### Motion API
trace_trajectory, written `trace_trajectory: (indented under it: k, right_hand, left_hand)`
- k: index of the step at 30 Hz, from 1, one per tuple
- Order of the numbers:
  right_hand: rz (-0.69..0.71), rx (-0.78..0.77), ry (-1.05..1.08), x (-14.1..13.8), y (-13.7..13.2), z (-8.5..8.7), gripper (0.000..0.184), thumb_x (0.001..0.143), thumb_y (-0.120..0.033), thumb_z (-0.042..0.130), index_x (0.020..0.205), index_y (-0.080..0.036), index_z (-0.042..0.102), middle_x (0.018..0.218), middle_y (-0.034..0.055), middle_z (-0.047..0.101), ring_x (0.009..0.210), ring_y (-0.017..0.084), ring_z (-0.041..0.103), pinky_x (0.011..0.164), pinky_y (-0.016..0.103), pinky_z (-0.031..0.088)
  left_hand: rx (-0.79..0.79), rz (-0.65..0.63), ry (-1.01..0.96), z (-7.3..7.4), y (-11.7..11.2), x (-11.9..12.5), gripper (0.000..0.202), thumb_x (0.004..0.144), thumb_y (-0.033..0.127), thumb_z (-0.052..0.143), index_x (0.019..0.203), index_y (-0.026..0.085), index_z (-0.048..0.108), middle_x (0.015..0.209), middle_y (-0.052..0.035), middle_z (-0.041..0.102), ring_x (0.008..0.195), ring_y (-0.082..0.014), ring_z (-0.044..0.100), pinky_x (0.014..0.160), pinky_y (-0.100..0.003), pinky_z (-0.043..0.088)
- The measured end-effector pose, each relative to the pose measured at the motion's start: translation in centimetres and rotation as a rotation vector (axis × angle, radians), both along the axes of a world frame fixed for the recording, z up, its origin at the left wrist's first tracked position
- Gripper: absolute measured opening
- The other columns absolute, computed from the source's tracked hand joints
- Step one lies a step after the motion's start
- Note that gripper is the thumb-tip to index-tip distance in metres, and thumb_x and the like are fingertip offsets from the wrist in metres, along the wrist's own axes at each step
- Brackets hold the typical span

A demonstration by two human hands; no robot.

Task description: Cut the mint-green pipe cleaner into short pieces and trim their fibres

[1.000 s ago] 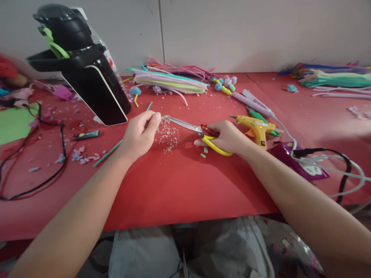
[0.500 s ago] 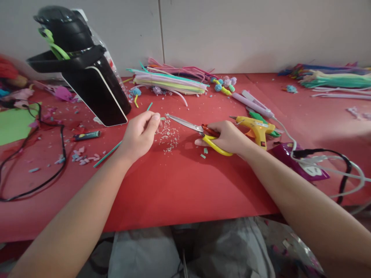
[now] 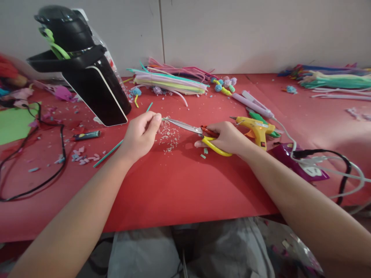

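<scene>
My left hand point(image 3: 142, 133) pinches a short green piece point(image 3: 163, 119), probably pipe cleaner, between thumb and fingertips; only its end shows. In my right hand point(image 3: 224, 137) are scissors point(image 3: 185, 126) with one red and one yellow handle loop. Their blades point left, and the tips meet the green piece beside my left fingertips. Tiny pale clippings point(image 3: 169, 139) are scattered on the red tabletop point(image 3: 179, 185) below the blades. Several short green bits point(image 3: 203, 156) lie under the scissors' handles. A thin teal stem point(image 3: 108, 153) is partly covered by my left hand and forearm.
A black bottle point(image 3: 95, 92) stands at the left, near a marker-like tube point(image 3: 87, 135) and black cable point(image 3: 62, 154). Pipe cleaner bundles point(image 3: 174, 83) lie at the back. To the right are a yellow glue gun point(image 3: 255, 127), a lilac corded tool point(image 3: 252, 105) and a purple box point(image 3: 301, 164).
The scissor tips have moved slightly down and left onto the green piece, and the blades look closer together. My left hand has barely shifted.
</scene>
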State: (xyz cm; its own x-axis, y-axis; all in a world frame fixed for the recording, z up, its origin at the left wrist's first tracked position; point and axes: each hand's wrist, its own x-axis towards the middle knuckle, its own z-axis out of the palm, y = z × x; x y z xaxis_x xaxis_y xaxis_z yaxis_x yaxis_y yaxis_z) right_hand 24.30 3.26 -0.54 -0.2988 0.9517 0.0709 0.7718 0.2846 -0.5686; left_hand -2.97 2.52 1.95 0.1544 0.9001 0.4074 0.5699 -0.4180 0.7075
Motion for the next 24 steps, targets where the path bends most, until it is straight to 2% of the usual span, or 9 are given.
trace_trajectory:
  k: [8,19,24]
  right_hand:
    - [-0.019,-0.001,0.013,-0.06,-0.03,0.02,0.069,0.065,-0.078,0.074,0.061,-0.02,0.036,0.06,-0.0055,0.028,0.06,0.009,0.025,0.054,0.029,0.019]
    - [-0.001,-0.014,0.01,0.04,-0.06,0.06,0.068,0.065,-0.075,0.076,0.062,-0.02,0.036,0.062,-0.0056,0.027,0.06,0.009,0.024,0.054,0.03,0.019]
    - [-0.013,0.001,0.008,0.0,0.02,-0.11,0.07,0.064,-0.077,0.076,0.061,-0.021,0.034,0.061,-0.0057,0.026,0.061,0.01,0.022,0.054,0.03,0.018]
  left_hand:
    - [0.031,-0.014,0.01,-0.4,0.25,-0.16,0.034,0.101,0.037,0.047,0.075,0.018,0.057,0.067,-0.0002,0.06,0.059,-0.0116,0.053,0.057,-0.026,0.043]
    - [0.045,-0.014,0.028,0.24,-0.14,0.15,0.028,0.099,0.03,0.05,0.075,0.019,0.055,0.063,0.0016,0.054,0.057,-0.011,0.048,0.055,-0.025,0.038]
    - [0.039,-0.019,0.013,0.09,-0.04,0.1,0.027,0.1,0.032,0.05,0.078,0.018,0.057,0.066,0.001,0.057,0.058,-0.0109,0.05,0.056,-0.025,0.04]
